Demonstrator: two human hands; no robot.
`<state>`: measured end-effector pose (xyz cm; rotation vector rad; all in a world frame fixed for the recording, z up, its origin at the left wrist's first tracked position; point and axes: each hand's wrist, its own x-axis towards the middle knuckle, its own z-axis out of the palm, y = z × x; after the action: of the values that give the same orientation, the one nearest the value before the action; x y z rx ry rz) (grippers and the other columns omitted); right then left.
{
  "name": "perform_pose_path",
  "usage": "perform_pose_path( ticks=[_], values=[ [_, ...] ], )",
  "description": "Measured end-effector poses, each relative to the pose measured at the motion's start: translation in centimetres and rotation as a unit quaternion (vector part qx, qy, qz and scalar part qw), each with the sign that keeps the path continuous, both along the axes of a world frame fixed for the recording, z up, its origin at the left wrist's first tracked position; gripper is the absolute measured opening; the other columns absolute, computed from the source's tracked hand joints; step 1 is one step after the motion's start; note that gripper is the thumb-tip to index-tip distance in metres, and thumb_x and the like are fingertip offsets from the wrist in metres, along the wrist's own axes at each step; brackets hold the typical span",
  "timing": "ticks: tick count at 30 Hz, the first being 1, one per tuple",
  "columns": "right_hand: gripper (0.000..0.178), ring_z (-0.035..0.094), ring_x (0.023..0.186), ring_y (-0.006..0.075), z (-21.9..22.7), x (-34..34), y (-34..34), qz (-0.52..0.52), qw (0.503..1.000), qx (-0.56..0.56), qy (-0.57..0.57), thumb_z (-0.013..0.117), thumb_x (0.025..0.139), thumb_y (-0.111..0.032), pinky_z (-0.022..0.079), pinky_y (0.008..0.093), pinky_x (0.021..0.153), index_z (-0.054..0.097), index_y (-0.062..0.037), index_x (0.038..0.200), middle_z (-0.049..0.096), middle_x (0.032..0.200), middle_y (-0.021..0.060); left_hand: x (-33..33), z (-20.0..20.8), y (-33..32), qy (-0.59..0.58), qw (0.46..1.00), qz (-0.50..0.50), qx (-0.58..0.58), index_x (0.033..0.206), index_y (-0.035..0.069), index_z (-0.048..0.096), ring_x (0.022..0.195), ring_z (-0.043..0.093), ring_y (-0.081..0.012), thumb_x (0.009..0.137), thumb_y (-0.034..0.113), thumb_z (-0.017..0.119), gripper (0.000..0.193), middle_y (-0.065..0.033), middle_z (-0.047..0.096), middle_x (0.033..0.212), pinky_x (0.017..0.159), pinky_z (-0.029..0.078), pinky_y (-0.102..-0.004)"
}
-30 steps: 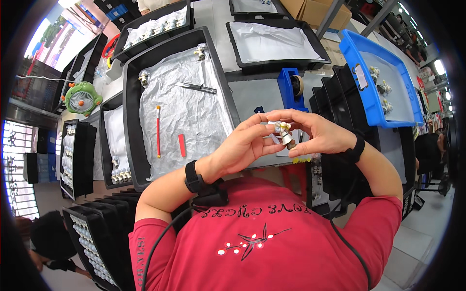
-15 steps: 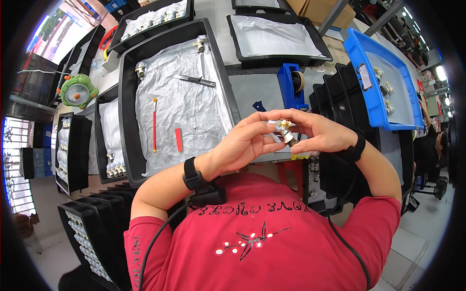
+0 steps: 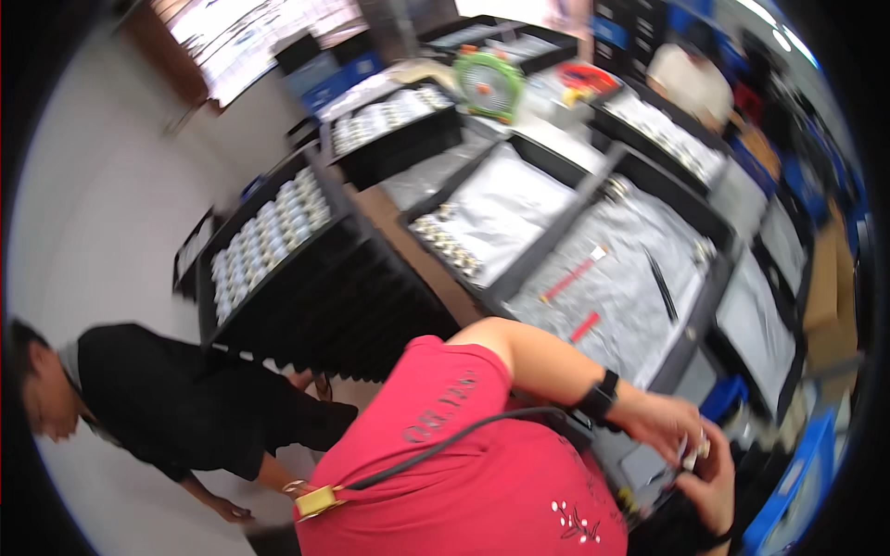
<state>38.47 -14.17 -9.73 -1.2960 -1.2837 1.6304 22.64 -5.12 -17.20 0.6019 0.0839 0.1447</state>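
Note:
A small white figurine with yellowish parts (image 3: 695,452) sits between my two hands at the lower right, blurred by motion. My left hand (image 3: 663,426) has its fingers closed at the figurine's upper left side. Curled round the other side is my right hand (image 3: 715,482), thumb and fingers pressing on it. The fingers hide most of the figurine. Ahead lies a black tray (image 3: 508,306) lined with crumpled grey paper, bearing a red-handled brush (image 3: 570,276), a flat red strip (image 3: 585,326), a dark pen-like tool (image 3: 662,284) and a figurine (image 3: 615,190) near the far corner.
Stacked black trays (image 3: 320,292) hold rows of white pieces on the left. A person in black (image 3: 176,398) bends beside them. Another tray (image 3: 519,199) has white paper and small figurines. A green fan (image 3: 489,85) stands behind; a blue bin (image 3: 795,491) is at right.
My view has swung left, so the trays and my hands appear further right. The person in black has come into view. Both hands still keep the figurine between them.

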Motion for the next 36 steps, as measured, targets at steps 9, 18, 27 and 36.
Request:
perform_pose_path(
  ticks=[9,18,27,36],
  values=[
    [0.070,0.050,0.113,0.0224,4.5,-0.1,2.7,0.024,0.924,0.251,-0.286,0.077,0.067,-0.016,0.040,0.0336,0.096,0.044,-0.0001,0.127,0.051,0.120,0.0138,-3.4,2.9,2.4,0.106,0.992,0.018,0.073,0.121,0.013,0.039,0.108,0.056,-0.0226,0.089,0.029,0.058,0.040,-0.0071,0.055,0.113,0.090,0.043,-0.0356],
    [0.067,0.047,0.113,0.0294,8.4,1.3,-4.1,-0.021,0.850,0.444,-0.282,0.072,0.069,-0.017,0.039,0.0358,0.096,0.041,-0.0015,0.127,0.045,0.122,0.0161,-2.7,3.4,1.6,0.153,0.973,-0.093,0.149,0.115,0.004,0.046,0.107,0.056,-0.0338,0.090,0.012,0.052,0.027,-0.0172,0.057,0.111,0.094,0.044,-0.0424],
    [0.070,0.049,0.110,0.0302,3.8,2.6,-3.8,-0.052,0.866,0.393,-0.306,0.071,0.064,-0.014,0.041,0.0365,0.094,0.041,-0.0007,0.126,0.047,0.120,0.0160,-4.0,3.0,0.9,0.165,0.961,-0.068,0.213,0.113,0.001,0.045,0.104,0.058,-0.0311,0.089,0.006,0.051,0.025,-0.0183,0.058,0.109,0.090,0.047,-0.0388],
    [0.075,0.053,0.092,0.0157,6.3,3.6,-4.4,-0.110,0.894,0.362,-0.239,0.072,0.066,-0.006,0.045,0.0301,0.080,0.037,-0.0036,0.132,0.053,0.103,0.0100,-3.8,3.0,1.3,0.162,0.963,-0.077,0.199,0.112,0.002,0.047,0.100,0.060,-0.0307,0.089,0.007,0.052,0.024,-0.0170,0.059,0.106,0.088,0.049,-0.0392]
  ],
)
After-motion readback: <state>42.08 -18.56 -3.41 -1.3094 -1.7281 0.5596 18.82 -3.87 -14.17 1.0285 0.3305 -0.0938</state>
